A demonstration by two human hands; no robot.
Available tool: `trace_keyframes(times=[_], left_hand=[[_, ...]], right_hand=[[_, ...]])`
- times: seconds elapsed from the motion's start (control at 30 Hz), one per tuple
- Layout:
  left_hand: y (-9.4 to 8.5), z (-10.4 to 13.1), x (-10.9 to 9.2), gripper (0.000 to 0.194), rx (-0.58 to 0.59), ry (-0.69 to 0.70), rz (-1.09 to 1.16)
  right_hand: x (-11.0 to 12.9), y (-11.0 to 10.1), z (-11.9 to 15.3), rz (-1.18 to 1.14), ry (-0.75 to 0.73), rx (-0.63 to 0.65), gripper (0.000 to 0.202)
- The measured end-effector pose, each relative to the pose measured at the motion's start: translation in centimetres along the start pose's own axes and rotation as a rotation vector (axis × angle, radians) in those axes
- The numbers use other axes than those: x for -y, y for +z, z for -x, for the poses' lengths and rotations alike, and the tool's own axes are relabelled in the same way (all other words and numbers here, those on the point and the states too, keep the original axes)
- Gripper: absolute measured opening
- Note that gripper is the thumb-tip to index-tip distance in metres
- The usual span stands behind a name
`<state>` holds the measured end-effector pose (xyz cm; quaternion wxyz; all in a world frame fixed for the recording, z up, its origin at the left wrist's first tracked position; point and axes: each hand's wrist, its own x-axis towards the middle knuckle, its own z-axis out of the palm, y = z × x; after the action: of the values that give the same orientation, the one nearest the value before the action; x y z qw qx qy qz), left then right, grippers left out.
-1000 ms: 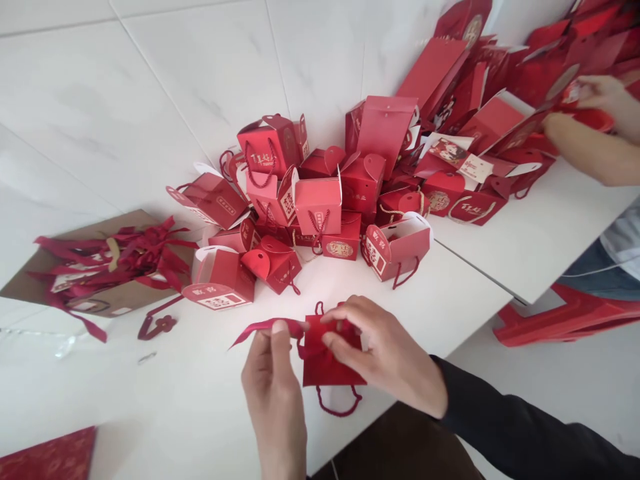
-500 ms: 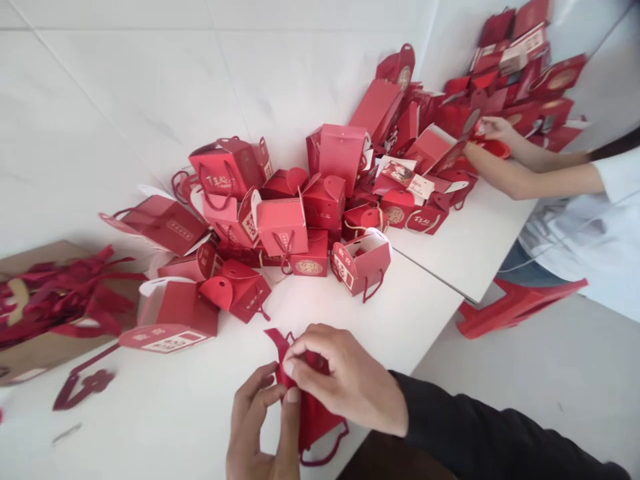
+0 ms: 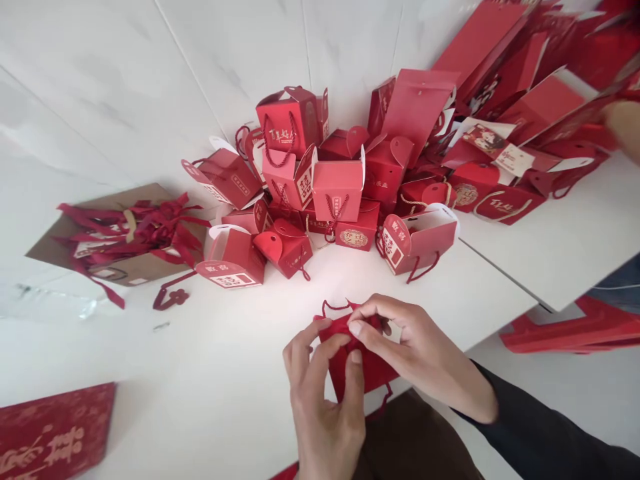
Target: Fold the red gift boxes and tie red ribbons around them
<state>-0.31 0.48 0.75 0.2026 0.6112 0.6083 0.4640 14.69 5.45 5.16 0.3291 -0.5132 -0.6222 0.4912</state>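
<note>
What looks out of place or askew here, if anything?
A flower-shaped ornament lies outside the brown open container, apart from the ribbons heaped inside; one ribbon end droops over its edge. No spill or damage stands out.

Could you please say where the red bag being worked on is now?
In the head view, the red bag is just right of lower centre, near the edge of the white table, under the left hand and right hand.

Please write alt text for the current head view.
The left hand and right hand meet over a small red bag at a white table; beyond lie piled red gift boxes and, left, a brown container of red ribbons.
</note>
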Motion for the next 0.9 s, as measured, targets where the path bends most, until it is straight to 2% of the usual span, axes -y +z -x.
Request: trace_keyframes(times=[0.07, 0.13, 0.2, 0.27, 0.4, 0.5, 0.6, 0.7, 0.77, 0.83, 0.9], left_hand=[[-0.3, -0.4, 0.4, 0.030, 0.035, -0.011, -0.020], [-0.5, -0.9, 0.9, 0.038, 0.082, 0.041, -0.096], [-0.7, -1.2, 1.3, 0.027, 0.082, 0.152, -0.185], [-0.8, -1.1, 1.5, 0.018, 0.032, 0.222, -0.219], [-0.6, -0.1, 1.4, 0.017, -0.137, 0.194, -0.143], [-0.4, 0.6, 0.9, 0.019, -0.276, 0.188, -0.078], [-0.8, 0.8, -0.1, 0.016, -0.341, 0.186, -0.146], [-1.5, 0.7, -1.1, 0.012, -0.341, 0.121, -0.193], [-2.1, 0.5, -1.4, 0.011, -0.310, 0.007, -0.140], [-2.5, 0.4, -1.5, 0.018, -0.253, -0.109, -0.030], [-2.9, 0.3, -1.5, 0.026, -0.192, -0.139, 0.071]], right_hand=[[0.1, 0.0, -0.1, 0.006, 0.001, -0.003, 0.018], [0.1, -0.1, 0.0, 0.002, -0.007, 0.006, 0.018], [0.0, -0.3, 0.2, 0.009, -0.020, 0.016, 0.018], [-0.2, -0.6, 0.5, 0.070, -0.020, 0.006, 0.015], [-1.1, -1.3, 1.2, 0.286, -0.017, -0.082, 0.026], [-1.6, -1.7, 1.6, 0.393, -0.103, -0.097, 0.018], [-1.7, -1.9, 2.0, 0.519, -0.196, -0.139, 0.020], [-1.4, -2.0, 2.2, 0.573, -0.199, -0.162, 0.018], [-0.9, -2.1, 2.3, 0.512, -0.142, -0.103, 0.016], [-0.3, -2.1, 2.3, 0.411, -0.075, -0.035, 0.014], [0.2, -1.9, 2.1, 0.313, -0.037, 0.013, 0.012]])
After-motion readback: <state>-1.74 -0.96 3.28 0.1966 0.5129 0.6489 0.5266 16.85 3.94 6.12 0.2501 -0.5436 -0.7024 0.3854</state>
